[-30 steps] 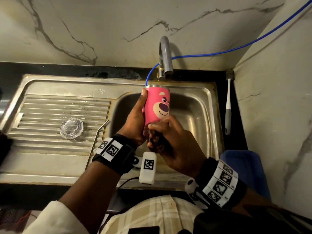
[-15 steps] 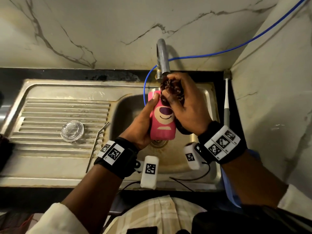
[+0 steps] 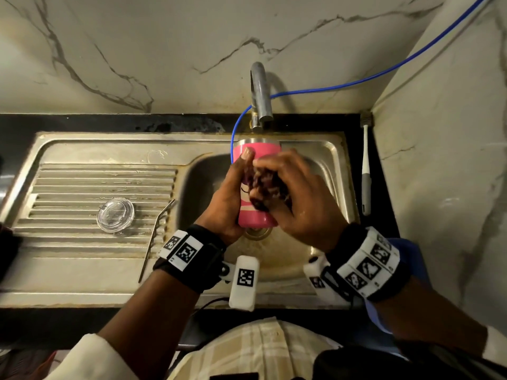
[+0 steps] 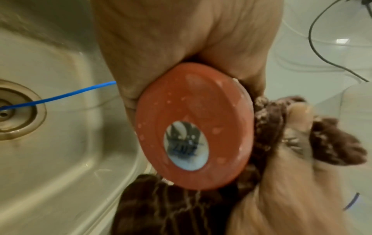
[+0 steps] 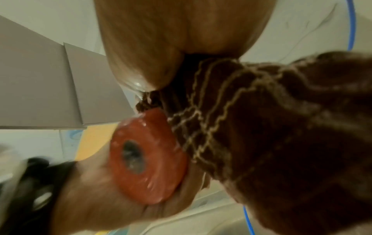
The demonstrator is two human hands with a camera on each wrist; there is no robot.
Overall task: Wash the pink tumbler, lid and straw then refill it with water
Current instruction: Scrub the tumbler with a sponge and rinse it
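Note:
The pink tumbler (image 3: 253,219) with a bear face is held upright over the sink basin (image 3: 323,171), below the tap (image 3: 260,94). My left hand (image 3: 227,198) grips its left side, thumb up near the steel rim. My right hand (image 3: 290,198) holds a dark brown scrub cloth (image 3: 270,185) against the tumbler's front. The left wrist view shows the soapy tumbler base (image 4: 193,125) and the cloth (image 4: 330,141); the right wrist view shows the base (image 5: 145,159) beside the cloth (image 5: 281,127). The clear lid (image 3: 115,215) and metal straw (image 3: 155,239) lie on the drainboard.
A blue hose (image 3: 356,80) runs from the right wall down into the basin. A white-handled brush (image 3: 366,171) lies on the black counter right of the sink. The drain (image 4: 12,111) sits under the tumbler. A blue tub (image 3: 414,256) stands at the lower right.
My right hand with the cloth went from the tumbler's bottom up to its rim, then back down to the middle. The left hand kept holding the tumbler, which has turned a little.

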